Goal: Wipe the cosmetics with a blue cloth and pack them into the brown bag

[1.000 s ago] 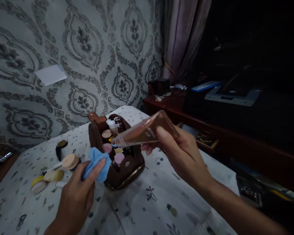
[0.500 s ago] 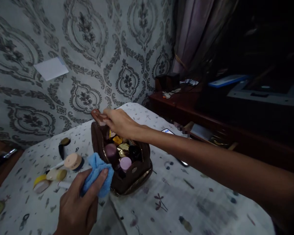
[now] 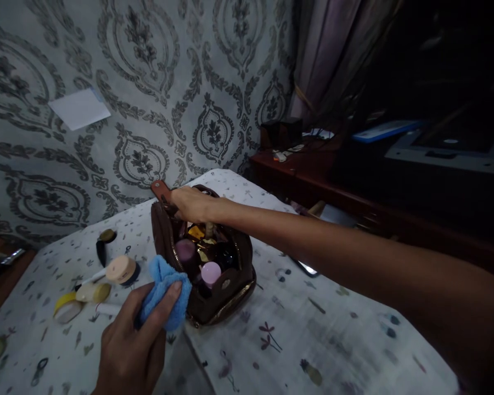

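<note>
My left hand [image 3: 134,337] pinches a folded blue cloth [image 3: 168,296] just left of a brown zippered pouch [image 3: 241,299]. The pouch stands open on the bedsheet and holds several cosmetics, among them a pink-lidded jar [image 3: 211,273], a mauve round container [image 3: 185,251] and shiny gold and black pieces. My right hand [image 3: 195,204] reaches across into the pouch's far end, beside its reddish-brown strap tab [image 3: 160,189]. Its fingertips are hidden inside, so what they touch does not show.
Left of the pouch lie a peach-lidded jar [image 3: 121,269], a yellow-rimmed jar [image 3: 68,307], a small yellowish bottle [image 3: 93,292], a white tube [image 3: 107,309] and a black-handled item [image 3: 101,253]. A phone [image 3: 308,267] lies partly under my right forearm. A dark red desk [image 3: 288,170] stands at right.
My right hand has moved down and slightly left, from above the pouch's far end into it. My left hand and the blue cloth have hardly moved.
</note>
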The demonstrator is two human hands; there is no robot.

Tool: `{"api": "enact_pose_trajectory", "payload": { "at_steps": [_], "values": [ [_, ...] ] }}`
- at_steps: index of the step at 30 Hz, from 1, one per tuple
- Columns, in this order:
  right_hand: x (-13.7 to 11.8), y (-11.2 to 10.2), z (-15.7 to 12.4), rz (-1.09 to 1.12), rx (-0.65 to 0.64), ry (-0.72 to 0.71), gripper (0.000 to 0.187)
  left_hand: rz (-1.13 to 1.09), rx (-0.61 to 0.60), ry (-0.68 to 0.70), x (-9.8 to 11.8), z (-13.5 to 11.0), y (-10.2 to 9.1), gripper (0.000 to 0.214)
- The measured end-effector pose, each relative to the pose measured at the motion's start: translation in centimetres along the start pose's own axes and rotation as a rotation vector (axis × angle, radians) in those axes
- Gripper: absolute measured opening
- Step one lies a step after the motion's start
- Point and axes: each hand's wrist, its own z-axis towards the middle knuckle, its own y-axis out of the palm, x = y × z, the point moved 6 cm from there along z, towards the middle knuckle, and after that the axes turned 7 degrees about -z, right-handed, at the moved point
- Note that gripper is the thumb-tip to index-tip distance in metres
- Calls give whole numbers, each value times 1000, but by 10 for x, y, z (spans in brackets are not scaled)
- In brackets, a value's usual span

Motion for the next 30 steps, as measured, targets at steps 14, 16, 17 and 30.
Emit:
{"api": "enact_pose_trajectory", "payload": {
  "at_steps": [14, 16, 17, 30],
  "values": [
    [-7, -43, -57, -48, 324, -3, 25, -33, -8, -6, 1, -7, -3, 61],
    [-14, -49, -75, -42, 398, -7, 26, -96, 11, -47, 0, -11, -3, 58],
    [-18, -50, -85, -27, 426, -8, 28, -124, 16, -68, -1, -14, -2, 57],
    [-131, 21, -154, 433, 461, -491, 27, -99, -92, -414, -82, -73, 5, 34]
  ]
}}
